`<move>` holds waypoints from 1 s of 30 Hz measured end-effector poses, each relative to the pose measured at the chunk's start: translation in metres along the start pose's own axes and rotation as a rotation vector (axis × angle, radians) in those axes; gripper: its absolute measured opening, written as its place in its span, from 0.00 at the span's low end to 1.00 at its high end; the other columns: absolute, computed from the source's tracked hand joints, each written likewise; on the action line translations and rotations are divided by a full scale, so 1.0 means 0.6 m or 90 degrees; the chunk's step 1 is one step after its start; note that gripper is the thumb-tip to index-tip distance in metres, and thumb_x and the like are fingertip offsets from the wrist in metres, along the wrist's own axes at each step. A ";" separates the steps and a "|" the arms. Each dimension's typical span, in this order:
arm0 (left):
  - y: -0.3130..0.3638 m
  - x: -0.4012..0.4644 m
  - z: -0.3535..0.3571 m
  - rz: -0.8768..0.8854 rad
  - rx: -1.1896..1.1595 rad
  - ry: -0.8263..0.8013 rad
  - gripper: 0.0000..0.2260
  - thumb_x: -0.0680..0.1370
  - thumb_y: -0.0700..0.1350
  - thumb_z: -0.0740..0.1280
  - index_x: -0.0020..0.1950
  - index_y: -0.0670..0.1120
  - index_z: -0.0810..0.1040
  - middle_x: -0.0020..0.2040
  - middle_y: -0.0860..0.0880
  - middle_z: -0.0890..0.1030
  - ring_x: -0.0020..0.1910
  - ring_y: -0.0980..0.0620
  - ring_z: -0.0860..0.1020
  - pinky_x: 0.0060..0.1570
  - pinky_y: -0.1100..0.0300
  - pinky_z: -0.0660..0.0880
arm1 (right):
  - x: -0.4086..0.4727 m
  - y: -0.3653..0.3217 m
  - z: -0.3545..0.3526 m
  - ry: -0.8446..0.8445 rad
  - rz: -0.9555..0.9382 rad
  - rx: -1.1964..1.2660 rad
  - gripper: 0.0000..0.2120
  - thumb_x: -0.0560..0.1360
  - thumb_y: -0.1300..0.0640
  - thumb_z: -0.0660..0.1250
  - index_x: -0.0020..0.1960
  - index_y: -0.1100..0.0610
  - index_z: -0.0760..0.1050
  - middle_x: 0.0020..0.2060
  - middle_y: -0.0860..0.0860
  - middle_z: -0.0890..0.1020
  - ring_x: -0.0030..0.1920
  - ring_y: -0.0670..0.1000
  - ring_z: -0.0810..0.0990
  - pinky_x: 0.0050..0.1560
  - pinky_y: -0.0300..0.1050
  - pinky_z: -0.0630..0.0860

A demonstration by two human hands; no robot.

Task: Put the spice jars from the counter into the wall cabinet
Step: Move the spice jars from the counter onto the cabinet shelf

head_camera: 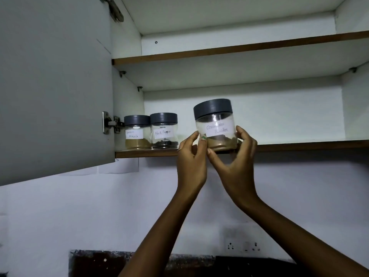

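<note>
Standing open, wall cabinet (259, 120): door (56, 86) swung left, lower shelf (299, 145) mostly bare at right. Third jar (216, 126), brown powder inside, label blurred, held at shelf's front edge; whether base touches shelf, cannot tell. Two jars already in at left: garam masala jar (137, 132), black pepper jar (164, 131), side by side. Left hand (191, 156) and right hand (237, 156) both curled round third jar's lower part, fingertips pinching sides. Step, by judgement: placing. Next move calls for pushing jar back, beside pepper jar, then letting go.
</note>
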State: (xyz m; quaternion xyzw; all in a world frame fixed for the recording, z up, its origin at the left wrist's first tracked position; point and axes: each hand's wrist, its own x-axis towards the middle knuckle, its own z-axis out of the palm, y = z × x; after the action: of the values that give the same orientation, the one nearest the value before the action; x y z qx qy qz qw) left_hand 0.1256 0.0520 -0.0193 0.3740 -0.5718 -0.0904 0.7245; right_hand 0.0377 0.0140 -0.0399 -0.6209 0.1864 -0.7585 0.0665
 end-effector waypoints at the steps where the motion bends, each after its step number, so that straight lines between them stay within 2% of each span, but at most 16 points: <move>1: -0.004 0.011 -0.008 -0.003 0.028 0.007 0.17 0.81 0.49 0.61 0.68 0.46 0.73 0.64 0.48 0.76 0.57 0.58 0.76 0.57 0.62 0.76 | 0.005 0.008 0.015 -0.009 -0.015 -0.016 0.36 0.68 0.57 0.75 0.70 0.60 0.61 0.61 0.51 0.65 0.62 0.49 0.71 0.58 0.31 0.71; 4: -0.017 0.036 -0.023 -0.026 0.107 0.012 0.17 0.79 0.50 0.63 0.66 0.45 0.74 0.63 0.47 0.77 0.60 0.52 0.76 0.62 0.50 0.74 | 0.012 0.027 0.055 -0.033 -0.041 -0.056 0.35 0.68 0.57 0.75 0.69 0.62 0.62 0.62 0.56 0.67 0.62 0.53 0.73 0.56 0.36 0.72; 6: -0.021 0.048 -0.028 -0.025 0.126 0.023 0.15 0.79 0.50 0.63 0.63 0.45 0.76 0.58 0.48 0.80 0.58 0.50 0.77 0.60 0.48 0.75 | 0.015 0.035 0.074 -0.026 -0.061 -0.092 0.35 0.69 0.56 0.74 0.70 0.62 0.62 0.63 0.57 0.68 0.62 0.54 0.73 0.55 0.41 0.75; 12: -0.025 0.079 -0.048 0.007 0.127 0.048 0.15 0.80 0.50 0.62 0.60 0.42 0.78 0.53 0.46 0.82 0.53 0.50 0.80 0.56 0.51 0.77 | 0.025 0.036 0.115 0.021 -0.091 -0.102 0.34 0.69 0.58 0.74 0.69 0.63 0.63 0.62 0.59 0.68 0.61 0.57 0.73 0.56 0.49 0.77; 16: -0.038 0.085 -0.044 0.054 0.147 0.042 0.09 0.80 0.43 0.62 0.56 0.42 0.78 0.50 0.47 0.82 0.51 0.50 0.80 0.52 0.55 0.76 | 0.031 0.047 0.118 -0.001 -0.078 -0.135 0.34 0.68 0.59 0.74 0.69 0.65 0.63 0.62 0.61 0.68 0.61 0.58 0.73 0.57 0.49 0.76; 20: -0.055 0.091 -0.041 0.044 0.166 0.026 0.11 0.80 0.42 0.62 0.61 0.41 0.77 0.54 0.46 0.82 0.54 0.48 0.79 0.54 0.54 0.76 | 0.029 0.060 0.123 -0.051 -0.058 -0.247 0.35 0.70 0.53 0.72 0.70 0.64 0.61 0.64 0.60 0.68 0.62 0.57 0.73 0.55 0.46 0.75; 22: -0.061 0.093 -0.040 0.036 0.185 0.034 0.15 0.80 0.41 0.63 0.66 0.42 0.74 0.57 0.47 0.80 0.56 0.49 0.78 0.58 0.55 0.75 | 0.027 0.064 0.127 -0.068 -0.057 -0.312 0.33 0.72 0.50 0.69 0.70 0.64 0.61 0.65 0.59 0.70 0.65 0.56 0.71 0.65 0.50 0.68; 24: -0.067 0.095 -0.038 0.023 0.219 0.039 0.20 0.79 0.41 0.63 0.71 0.41 0.69 0.62 0.46 0.78 0.57 0.52 0.76 0.60 0.59 0.73 | 0.022 0.071 0.127 -0.081 -0.062 -0.373 0.32 0.75 0.48 0.64 0.72 0.63 0.60 0.67 0.57 0.70 0.69 0.54 0.68 0.72 0.52 0.55; 26: -0.071 0.096 -0.035 0.029 0.246 0.037 0.20 0.80 0.41 0.63 0.72 0.40 0.67 0.64 0.45 0.77 0.57 0.53 0.76 0.58 0.62 0.72 | 0.016 0.078 0.125 -0.111 -0.070 -0.432 0.33 0.77 0.46 0.60 0.74 0.62 0.55 0.72 0.56 0.66 0.72 0.52 0.63 0.74 0.52 0.48; 30: -0.081 0.106 -0.027 0.039 0.316 0.028 0.20 0.81 0.41 0.61 0.73 0.41 0.66 0.67 0.42 0.73 0.65 0.45 0.73 0.65 0.52 0.70 | 0.016 0.081 0.125 -0.166 -0.070 -0.488 0.35 0.77 0.44 0.57 0.76 0.61 0.49 0.75 0.55 0.60 0.75 0.51 0.58 0.74 0.51 0.43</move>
State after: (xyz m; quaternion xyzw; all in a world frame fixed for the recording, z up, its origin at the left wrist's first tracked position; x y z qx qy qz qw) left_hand 0.1755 -0.0104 -0.0032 0.5249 -0.5717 0.0834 0.6250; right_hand 0.1016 -0.0493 -0.0368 -0.7007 0.4124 -0.5513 -0.1873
